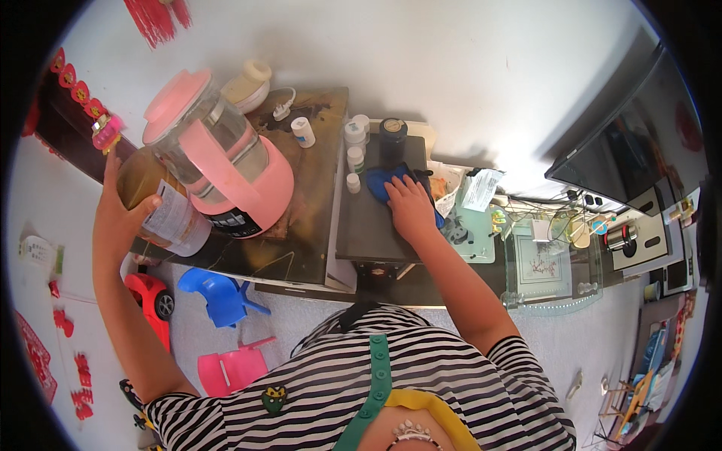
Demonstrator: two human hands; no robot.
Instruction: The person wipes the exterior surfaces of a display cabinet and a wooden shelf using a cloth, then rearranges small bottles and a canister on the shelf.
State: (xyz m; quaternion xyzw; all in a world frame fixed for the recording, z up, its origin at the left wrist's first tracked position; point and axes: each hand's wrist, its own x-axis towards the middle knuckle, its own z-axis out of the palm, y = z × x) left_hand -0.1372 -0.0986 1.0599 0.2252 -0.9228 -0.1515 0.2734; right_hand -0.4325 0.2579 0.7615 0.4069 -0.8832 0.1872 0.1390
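My left hand point(115, 211) is around the side of a large canister point(175, 217) with a printed label and a brownish top, its thumb on the near side. The canister leans on the left end of a dark marble-patterned cabinet top point(307, 225), beside a pink electric kettle point(271, 186) with a glass jug. On the lower dark surface point(366, 231) to the right, my right hand point(409, 206) presses on a blue cloth point(379, 183), fingers spread over it. Behind the cloth stands a dark lidded jar point(393, 138); several white bottles point(355, 135) line the left side.
A small white bottle point(303, 132) and a plug point(282, 110) lie behind the kettle. A white basket point(448, 183), glass-topped stand point(541, 265), cables and a wall television point(626, 129) are rightward. A blue chair point(217, 296), pink chair point(234, 369) and red toy car point(149, 304) stand below.
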